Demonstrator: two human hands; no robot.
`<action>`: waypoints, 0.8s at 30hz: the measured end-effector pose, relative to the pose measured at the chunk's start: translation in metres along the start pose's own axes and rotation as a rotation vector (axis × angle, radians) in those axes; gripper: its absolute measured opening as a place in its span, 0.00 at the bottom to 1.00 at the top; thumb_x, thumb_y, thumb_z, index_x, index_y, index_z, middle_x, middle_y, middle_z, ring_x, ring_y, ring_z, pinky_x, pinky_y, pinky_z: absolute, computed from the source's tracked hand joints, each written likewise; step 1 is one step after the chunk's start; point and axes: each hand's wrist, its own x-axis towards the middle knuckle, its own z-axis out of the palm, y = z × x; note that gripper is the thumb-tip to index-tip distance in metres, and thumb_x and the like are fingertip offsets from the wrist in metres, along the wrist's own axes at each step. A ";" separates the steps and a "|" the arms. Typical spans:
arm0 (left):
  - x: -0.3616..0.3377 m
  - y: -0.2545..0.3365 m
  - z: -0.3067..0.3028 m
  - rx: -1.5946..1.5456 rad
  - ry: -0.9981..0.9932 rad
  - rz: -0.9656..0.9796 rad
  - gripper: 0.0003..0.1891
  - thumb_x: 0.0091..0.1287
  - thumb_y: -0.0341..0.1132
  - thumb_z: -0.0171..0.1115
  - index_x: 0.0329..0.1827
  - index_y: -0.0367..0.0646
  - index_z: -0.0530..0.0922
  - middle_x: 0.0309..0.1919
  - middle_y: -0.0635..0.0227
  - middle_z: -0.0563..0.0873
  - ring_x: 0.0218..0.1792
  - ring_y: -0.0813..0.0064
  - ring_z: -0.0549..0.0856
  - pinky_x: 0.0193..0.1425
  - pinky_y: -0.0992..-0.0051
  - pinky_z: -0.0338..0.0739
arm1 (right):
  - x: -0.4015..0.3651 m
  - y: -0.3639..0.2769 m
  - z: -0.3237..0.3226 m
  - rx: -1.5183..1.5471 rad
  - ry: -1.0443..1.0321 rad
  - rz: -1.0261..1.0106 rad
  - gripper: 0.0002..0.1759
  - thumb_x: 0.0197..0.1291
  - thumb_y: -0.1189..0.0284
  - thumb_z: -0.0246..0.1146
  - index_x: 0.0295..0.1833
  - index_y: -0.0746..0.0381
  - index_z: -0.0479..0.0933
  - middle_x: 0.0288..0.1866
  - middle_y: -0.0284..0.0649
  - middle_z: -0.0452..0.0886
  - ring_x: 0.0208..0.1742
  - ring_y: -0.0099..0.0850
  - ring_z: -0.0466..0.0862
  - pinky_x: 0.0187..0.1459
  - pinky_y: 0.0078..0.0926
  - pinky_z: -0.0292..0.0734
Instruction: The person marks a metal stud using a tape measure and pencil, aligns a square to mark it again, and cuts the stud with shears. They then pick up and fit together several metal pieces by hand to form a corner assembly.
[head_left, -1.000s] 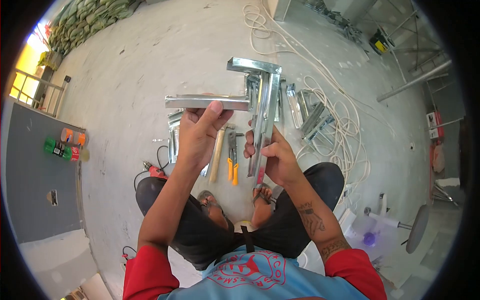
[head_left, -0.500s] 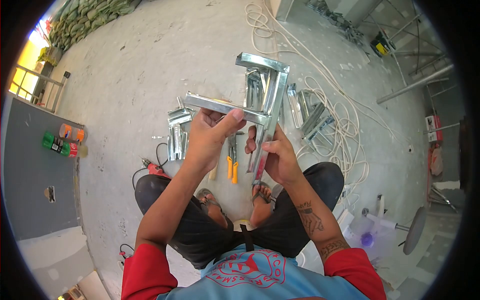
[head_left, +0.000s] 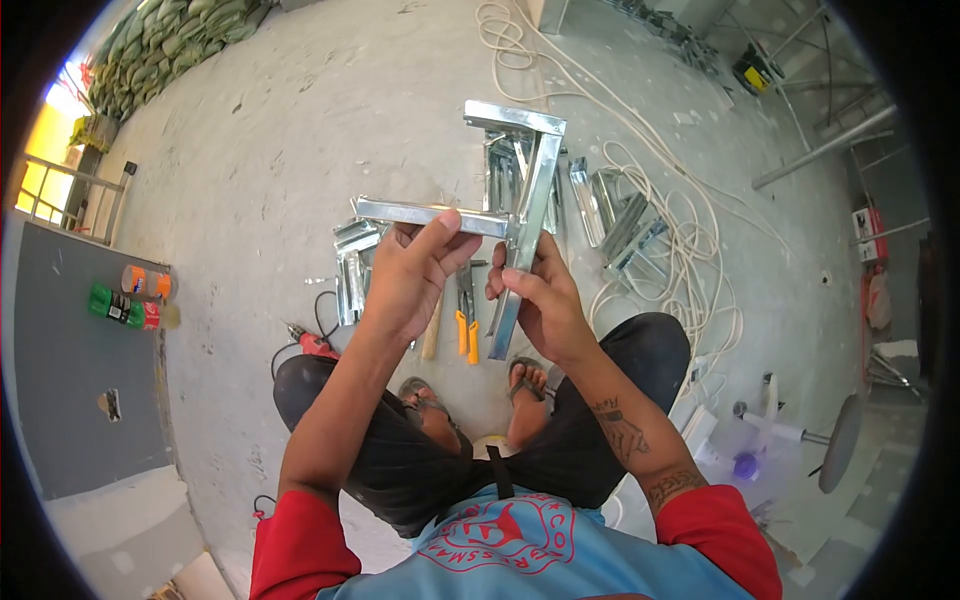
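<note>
My left hand is closed on a short galvanized metal channel, thumb on top and fingers beneath. It lies almost level across the view, its right end right at the side of a longer metal channel. My right hand is wrapped round the lower part of that longer channel, which leans slightly and has a short arm at its far end, pointing left. Below the hands, yellow-handled snips lie on the floor beside a wooden handle.
Cut metal pieces lie in piles left and right, with more behind the held channel. A red drill rests by my left knee. Loose white cable coils at right. Bottles lie on a grey board at left.
The short channel has swung more level and shifted left, its right end now beside the longer channel rather than across it. The longer channel has moved slightly left. Both hands keep their grip.
</note>
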 end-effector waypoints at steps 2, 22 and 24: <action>-0.003 0.000 0.006 0.068 0.013 0.042 0.14 0.71 0.31 0.68 0.52 0.33 0.75 0.47 0.57 0.85 0.52 0.66 0.87 0.64 0.64 0.82 | 0.001 0.002 -0.003 -0.067 0.012 -0.018 0.27 0.64 0.74 0.63 0.68 0.62 0.65 0.52 0.38 0.74 0.47 0.27 0.77 0.54 0.34 0.75; -0.005 -0.003 -0.009 0.179 0.015 0.102 0.19 0.71 0.31 0.66 0.60 0.38 0.70 0.50 0.60 0.81 0.53 0.64 0.85 0.63 0.56 0.83 | 0.004 0.016 -0.007 -0.261 -0.101 -0.061 0.32 0.71 0.74 0.64 0.74 0.65 0.57 0.61 0.40 0.72 0.64 0.29 0.76 0.67 0.35 0.75; -0.001 -0.003 -0.014 0.096 0.016 0.031 0.19 0.72 0.34 0.66 0.60 0.39 0.70 0.49 0.61 0.82 0.53 0.64 0.85 0.61 0.58 0.83 | 0.005 0.018 -0.010 -0.304 -0.091 -0.050 0.32 0.71 0.74 0.65 0.74 0.65 0.57 0.61 0.40 0.71 0.64 0.28 0.75 0.66 0.35 0.76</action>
